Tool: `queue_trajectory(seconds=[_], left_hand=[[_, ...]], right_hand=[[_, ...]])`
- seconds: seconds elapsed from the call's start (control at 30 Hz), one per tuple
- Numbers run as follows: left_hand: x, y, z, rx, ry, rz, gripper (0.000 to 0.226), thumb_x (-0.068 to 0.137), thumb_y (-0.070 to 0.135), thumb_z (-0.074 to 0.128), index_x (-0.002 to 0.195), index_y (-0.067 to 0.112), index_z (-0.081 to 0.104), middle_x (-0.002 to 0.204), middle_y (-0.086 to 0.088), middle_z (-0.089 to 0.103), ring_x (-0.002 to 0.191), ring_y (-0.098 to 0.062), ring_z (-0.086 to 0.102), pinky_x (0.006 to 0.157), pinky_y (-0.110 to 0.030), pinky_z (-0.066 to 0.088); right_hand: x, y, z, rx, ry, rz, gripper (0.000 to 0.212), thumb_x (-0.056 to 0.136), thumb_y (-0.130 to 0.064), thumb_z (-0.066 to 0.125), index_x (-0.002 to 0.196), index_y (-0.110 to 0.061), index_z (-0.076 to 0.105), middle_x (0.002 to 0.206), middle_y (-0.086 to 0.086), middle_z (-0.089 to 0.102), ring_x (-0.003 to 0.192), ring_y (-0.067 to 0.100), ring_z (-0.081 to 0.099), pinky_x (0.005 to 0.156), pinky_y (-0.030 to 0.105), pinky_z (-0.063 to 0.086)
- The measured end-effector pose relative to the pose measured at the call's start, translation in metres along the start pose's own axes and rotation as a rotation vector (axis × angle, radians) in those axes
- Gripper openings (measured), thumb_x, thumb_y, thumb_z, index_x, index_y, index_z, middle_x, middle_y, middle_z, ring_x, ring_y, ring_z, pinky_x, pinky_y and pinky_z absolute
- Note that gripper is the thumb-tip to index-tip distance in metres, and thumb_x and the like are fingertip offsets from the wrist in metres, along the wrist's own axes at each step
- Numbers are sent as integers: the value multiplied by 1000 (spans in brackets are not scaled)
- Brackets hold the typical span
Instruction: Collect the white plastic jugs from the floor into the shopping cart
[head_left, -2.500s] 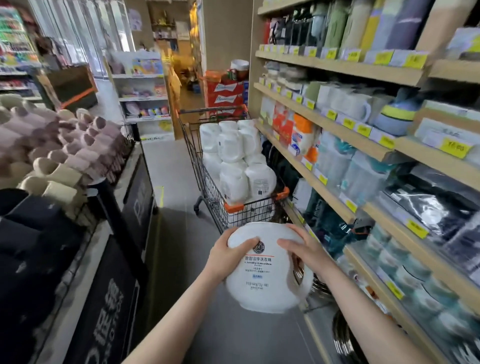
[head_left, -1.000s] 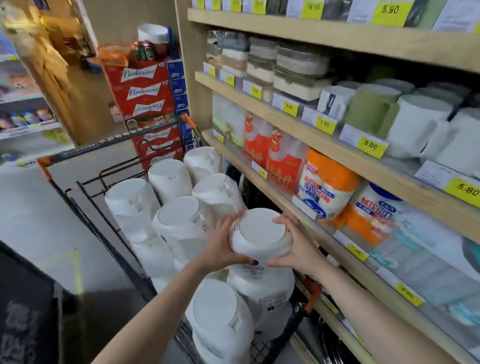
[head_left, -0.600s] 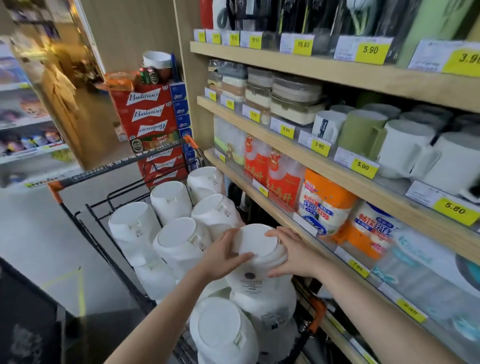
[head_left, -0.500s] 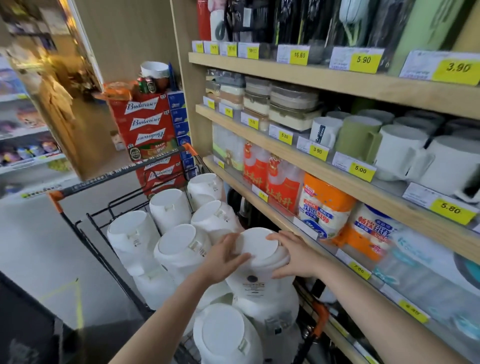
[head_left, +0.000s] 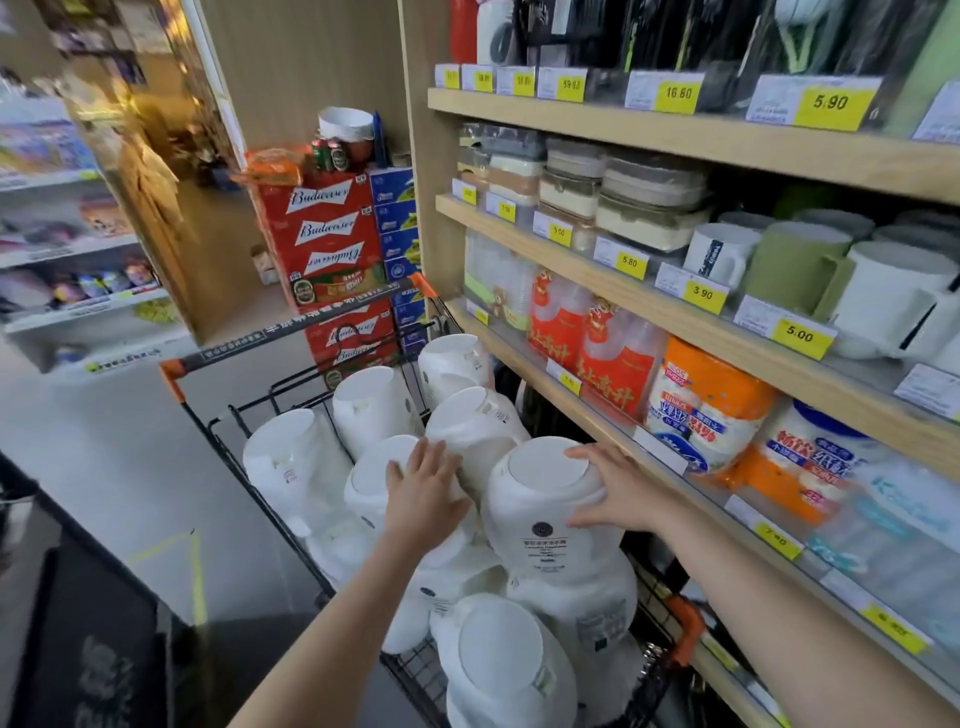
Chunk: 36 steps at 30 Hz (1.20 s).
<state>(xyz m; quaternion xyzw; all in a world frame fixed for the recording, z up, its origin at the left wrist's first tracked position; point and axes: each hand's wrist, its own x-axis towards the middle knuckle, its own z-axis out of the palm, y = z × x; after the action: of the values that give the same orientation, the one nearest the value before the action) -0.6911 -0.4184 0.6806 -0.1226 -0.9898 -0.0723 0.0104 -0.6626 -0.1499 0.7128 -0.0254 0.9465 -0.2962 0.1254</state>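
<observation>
The black wire shopping cart (head_left: 228, 441) with orange corners stands against the shelving and holds several white plastic jugs, bottoms up. The newest white jug (head_left: 545, 499) sits on top of the pile at the near right. My right hand (head_left: 613, 493) grips its right side, fingers over the bottom rim. My left hand (head_left: 423, 493) is off that jug, open, and lies flat against a neighbouring jug (head_left: 366, 478). More jugs fill the far end (head_left: 371, 405) and the near end (head_left: 504, 665).
Wooden shelves (head_left: 675, 312) with mugs, boxes and packets run close along the cart's right side. Stacked red Budweiser cases (head_left: 322, 228) stand beyond the cart handle (head_left: 291, 332). A dark display (head_left: 78, 649) borders the grey aisle floor (head_left: 104, 441) on the left.
I carried the jug to the cart and set it on the pile. My left hand has since slid off it onto the jug beside it; my right hand stays on it.
</observation>
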Motion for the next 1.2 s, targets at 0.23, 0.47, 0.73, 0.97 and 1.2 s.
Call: queue_trajectory(seconds=[0.23,0.47,0.73,0.97,1.2], left_hand=[[-2,-1,-12,-138,97,30,54,91,41,53,140,23,38,155,-2,25,145,-19,14,116,-54,2],[2,34,-38,-301,121,328,43,91,33,57,131,18,50,132,1,53,116,-19,53,97,-32,39],[-5,158,-31,-463,-85,719,28,90,31,60,112,16,53,99,5,62,87,-11,60,78,-29,50],[-92,319,2,-531,-380,1098,26,86,25,66,107,15,55,87,2,61,70,-15,59,68,-22,43],[-241,473,17,-459,-537,1444,28,86,26,68,110,19,56,91,6,59,80,-14,59,77,-29,49]], right_hand=[[4,-4,0,19,-6,20,94,59,-44,82,138,-42,32,152,-7,14,141,19,17,112,39,28],[-34,-1,-26,-10,27,18,83,70,-49,76,139,-40,32,142,-11,30,133,13,31,108,36,34],[-180,51,-41,153,169,315,47,80,-36,72,123,-27,54,113,-3,59,102,11,58,95,28,46],[-373,93,-13,279,421,650,42,84,-23,71,122,-12,57,98,4,60,90,16,58,82,22,43],[-601,123,32,369,669,979,34,85,-31,68,115,-18,59,103,2,64,91,17,61,83,26,47]])
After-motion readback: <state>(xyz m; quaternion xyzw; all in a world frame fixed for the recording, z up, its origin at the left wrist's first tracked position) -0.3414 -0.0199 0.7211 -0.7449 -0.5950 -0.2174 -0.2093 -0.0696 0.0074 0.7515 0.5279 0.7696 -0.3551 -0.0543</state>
